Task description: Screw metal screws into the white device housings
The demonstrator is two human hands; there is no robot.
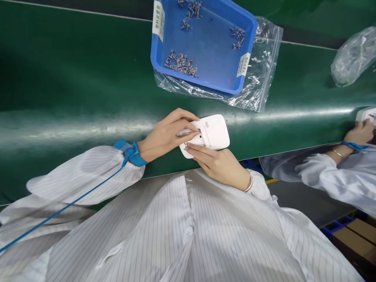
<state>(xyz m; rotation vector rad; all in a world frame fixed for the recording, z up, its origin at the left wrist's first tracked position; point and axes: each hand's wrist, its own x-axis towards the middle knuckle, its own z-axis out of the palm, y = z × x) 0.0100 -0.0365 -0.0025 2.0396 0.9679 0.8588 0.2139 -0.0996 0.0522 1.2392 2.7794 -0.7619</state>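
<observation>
A small white plastic device (213, 131) with a speaker grille lies on the green belt (73, 98) near its front edge. My left hand (166, 133) curls over the device's left end, its fingers pinched against the casing. My right hand (217, 162) grips the near side from below, with its fingers pressed along the edge. A blue strap (131, 152) with a blue cord circles my left wrist. Both sleeves are white with thin stripes.
A blue tray (205, 58) with several small metal parts sits on a clear plastic bag (264, 70) beyond the device. Another clear bag (354, 56) lies far right. A co-worker's hand (360, 133) holds a white device at the right edge. Cardboard boxes (361, 231) stand lower right.
</observation>
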